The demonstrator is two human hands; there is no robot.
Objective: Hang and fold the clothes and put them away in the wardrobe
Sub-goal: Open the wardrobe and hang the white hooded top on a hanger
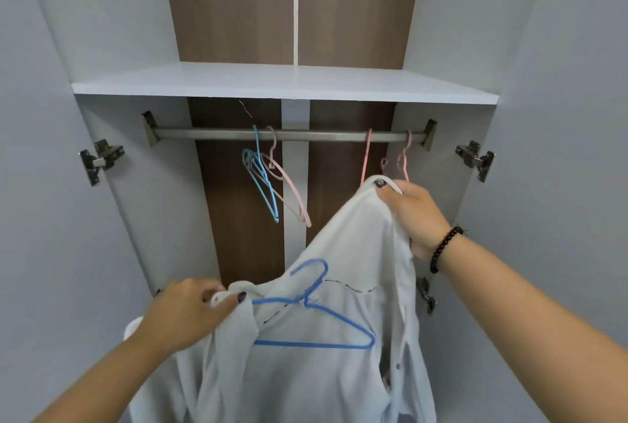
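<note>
— So, how many hangers can you count?

— One blue hanger [314, 320] lies on the white shirt [339, 371]. On the rail [217, 134] hang one light blue hanger [261, 181] and one pale pink hanger [289, 191] side by side. More to the right are pink hooks [367, 157], maybe two or three hangers; the shirt hides their lower parts, so I cannot tell.

— And the hands?

— Two. The left hand [188, 312] has its fingers [222, 302] curled tight on one edge of the shirt, down low. The right hand [413, 215] pinches the other edge, up high, near the pink hooks. It wears one black bead bracelet [443, 249].

— Where is the shirt?

— It is held up in front of the open wardrobe, below the rail.

— What about the wardrobe?

— One white shelf [285, 82] sits above the rail. The back is brown wood with a white strip. Two grey doors stand open, with metal hinges [102, 159] on each side.
</note>
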